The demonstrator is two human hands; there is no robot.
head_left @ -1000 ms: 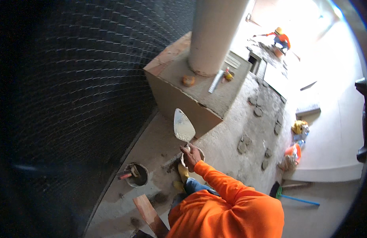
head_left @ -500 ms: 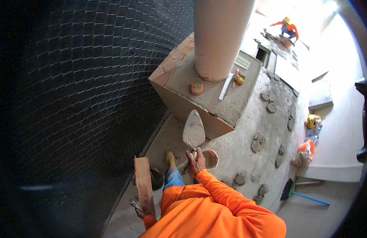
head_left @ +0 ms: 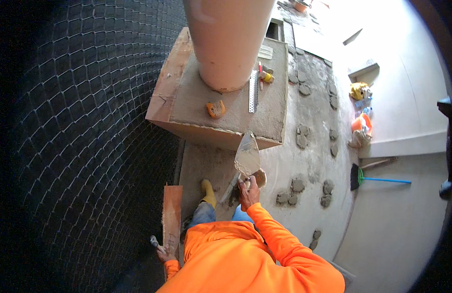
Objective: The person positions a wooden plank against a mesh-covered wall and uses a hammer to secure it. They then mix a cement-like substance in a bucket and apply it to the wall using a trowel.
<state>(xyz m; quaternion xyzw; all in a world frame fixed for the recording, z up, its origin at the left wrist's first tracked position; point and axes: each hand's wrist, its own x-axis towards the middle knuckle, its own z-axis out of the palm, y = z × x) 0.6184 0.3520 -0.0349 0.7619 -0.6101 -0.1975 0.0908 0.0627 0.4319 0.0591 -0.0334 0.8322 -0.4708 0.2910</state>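
My right hand (head_left: 249, 194) is closed round the handle of a pointed trowel (head_left: 248, 157). Grey mortar smears its blade, and its tip overlaps the front edge of a plastered plinth (head_left: 226, 128). Partly hidden behind that hand is a round bucket (head_left: 259, 178). Lower left, my left hand (head_left: 166, 254) grips the near end of a long wooden board (head_left: 173, 207), which points away from me. A short, grey-smeared object (head_left: 154, 241) sticks out by the left thumb; I cannot make out its kind.
A thick round column (head_left: 226, 44) rises from the plinth. An orange tape measure (head_left: 215, 109), a perforated metal strip (head_left: 253, 93) and a yellow-banded tool (head_left: 266, 77) lie there. Netting (head_left: 99, 107) hangs left. Mortar dabs (head_left: 297, 184), a broom (head_left: 382, 180) and an orange bucket (head_left: 362, 124) are right.
My view has shifted, so the plinth and column appear farther left. The trowel blade now overlaps the plinth's edge. The crouching co-worker has mostly left the picture. Both hands keep their holds.
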